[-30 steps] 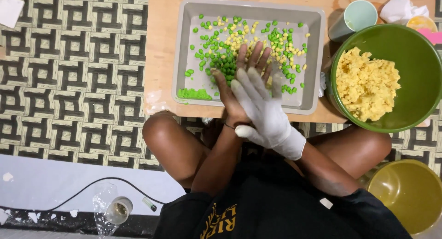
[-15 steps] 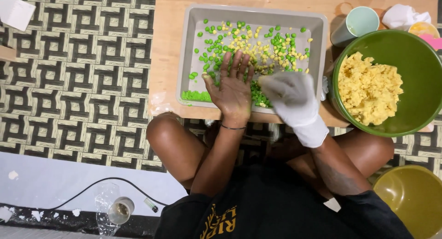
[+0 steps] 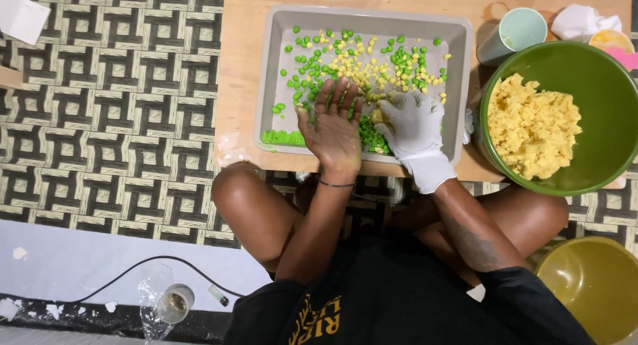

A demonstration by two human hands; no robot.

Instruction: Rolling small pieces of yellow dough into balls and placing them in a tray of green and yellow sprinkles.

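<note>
1. Here, in the head view, a grey tray is seen at the upper centre of the frame, set on a low wooden board.
2. Green and yellow pieces are scattered over the tray's floor, with a denser green heap at its lower left corner.
3. The left hand, bare, is laid flat in the tray with fingers spread and nothing grasped; its fingertips reach into the scattered pieces, and a thin bracelet is seen at the wrist.
4. The right hand, in a white glove, is placed just beside the left, palm down on the pieces at the tray's lower right; the fingers are bent a little, and whether anything is gripped under them cannot be told.
5. A green bowl holding yellow mash is seen at the right of the frame, near the tray.
6. A pale cup stands above the bowl, at the upper right.
7. A yellow basin is seen at the lower right, on the patterned floor.
</note>
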